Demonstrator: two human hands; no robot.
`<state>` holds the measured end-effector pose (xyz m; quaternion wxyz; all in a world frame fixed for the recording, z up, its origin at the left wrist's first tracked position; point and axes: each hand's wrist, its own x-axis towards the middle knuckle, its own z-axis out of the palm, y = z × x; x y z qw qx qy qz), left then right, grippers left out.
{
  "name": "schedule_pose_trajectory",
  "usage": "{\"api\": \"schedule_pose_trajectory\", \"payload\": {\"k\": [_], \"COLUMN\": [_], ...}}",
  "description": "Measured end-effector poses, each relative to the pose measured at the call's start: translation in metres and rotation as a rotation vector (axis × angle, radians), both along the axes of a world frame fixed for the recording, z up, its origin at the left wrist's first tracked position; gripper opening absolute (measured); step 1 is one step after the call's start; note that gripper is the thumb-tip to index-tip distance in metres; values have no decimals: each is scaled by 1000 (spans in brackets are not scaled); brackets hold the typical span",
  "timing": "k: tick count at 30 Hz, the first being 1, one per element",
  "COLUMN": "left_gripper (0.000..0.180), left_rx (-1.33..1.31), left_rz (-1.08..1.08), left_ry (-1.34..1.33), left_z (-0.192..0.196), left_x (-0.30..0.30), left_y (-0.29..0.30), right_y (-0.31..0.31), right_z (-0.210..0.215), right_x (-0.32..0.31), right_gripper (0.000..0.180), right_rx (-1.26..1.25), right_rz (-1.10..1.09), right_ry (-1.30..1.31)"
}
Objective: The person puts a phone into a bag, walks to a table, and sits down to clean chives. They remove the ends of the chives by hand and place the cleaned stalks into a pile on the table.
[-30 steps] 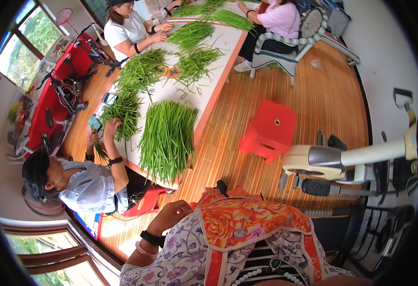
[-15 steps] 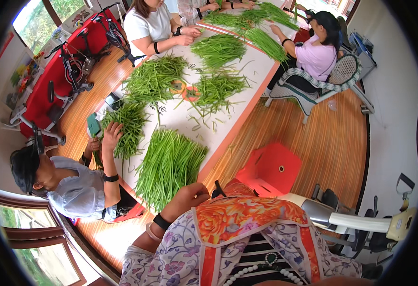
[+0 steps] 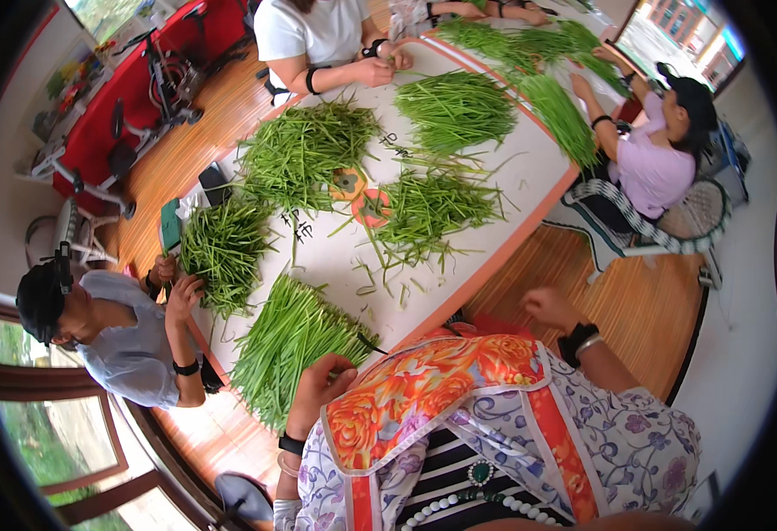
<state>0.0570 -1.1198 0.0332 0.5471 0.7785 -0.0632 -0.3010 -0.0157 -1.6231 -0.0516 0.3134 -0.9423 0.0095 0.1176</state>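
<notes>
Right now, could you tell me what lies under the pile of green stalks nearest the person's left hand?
The green stalks lie on the white table; the left hand rests at their near edge. Anything beneath the pile is covered.

Left hand [image 3: 322,382] curled, right hand [image 3: 548,305] loose

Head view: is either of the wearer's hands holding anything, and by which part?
The left hand rests on the near end of the pile of green stalks; a closed grip cannot be told. The right hand is in the air, holding nothing.
</notes>
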Motion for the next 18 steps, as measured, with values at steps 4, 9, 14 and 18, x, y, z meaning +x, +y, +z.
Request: {"api": "schedule_pose_trajectory", "payload": {"k": [4,9,14,18], "left_gripper": [16,16,17,17], "left_rx": [24,70,169,242], "left_rz": [3,21,243,257], "left_ry": [-28,26,-107,-192], "left_z": [-30,-81,-134,-155], "left_x": [28,54,68,80], "left_y": [-73,-135,-166,-178], "right_y": [-14,-47,-59,-28], "right_z": [18,-28,-41,-55], "right_x": [157,267,301,292], "right_gripper": [17,36,42,36], "right_rx": [-35,-225,-349,-283], "right_rz": [-15,38,28,138], "right_ry": [-199,-336,-167,-271]}}
